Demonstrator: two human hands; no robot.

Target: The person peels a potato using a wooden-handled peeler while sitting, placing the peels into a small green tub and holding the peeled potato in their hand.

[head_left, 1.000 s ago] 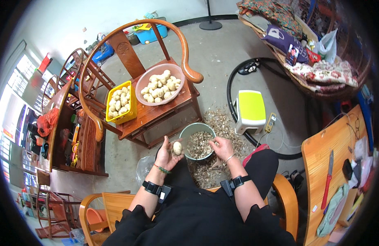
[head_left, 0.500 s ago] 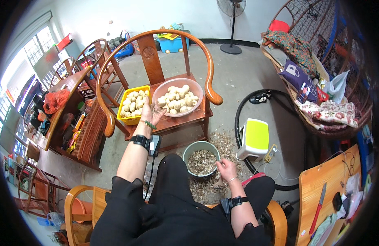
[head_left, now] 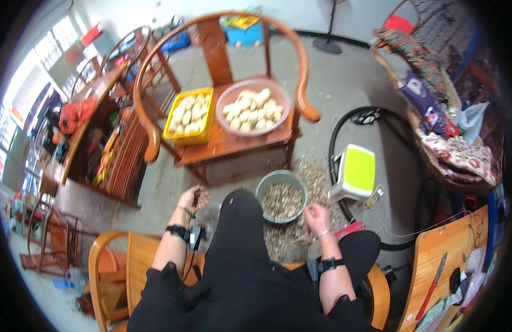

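Observation:
My left hand (head_left: pixel 192 198) is low beside my left knee, its fingers closed around a small dark brown piece. My right hand (head_left: pixel 317 217) hovers with curled fingers at the right rim of a grey bucket (head_left: pixel 267 188) full of brownish peelings; whether it holds anything I cannot tell. On the seat of the wooden armchair (head_left: pixel 228 146) in front of me stand a pink bowl (head_left: pixel 278 94) heaped with pale peeled pieces and a yellow basket (head_left: pixel 170 130) of the same pale pieces. Both wrists wear black bands.
Peelings litter the floor around the bucket. A white box with a yellow-green lid (head_left: pixel 355 171) and a black hose (head_left: pixel 336 138) lie to the right. A wooden board (head_left: pixel 444 260) with a red-handled tool, a cloth-filled basket (head_left: pixel 433 99) and wooden furniture (head_left: pixel 101 144) surround me.
My left hand held a pale piece by the bucket, reached up to the pink bowl, and has come back down beside my knee with a dark piece. The right hand stayed by the bucket.

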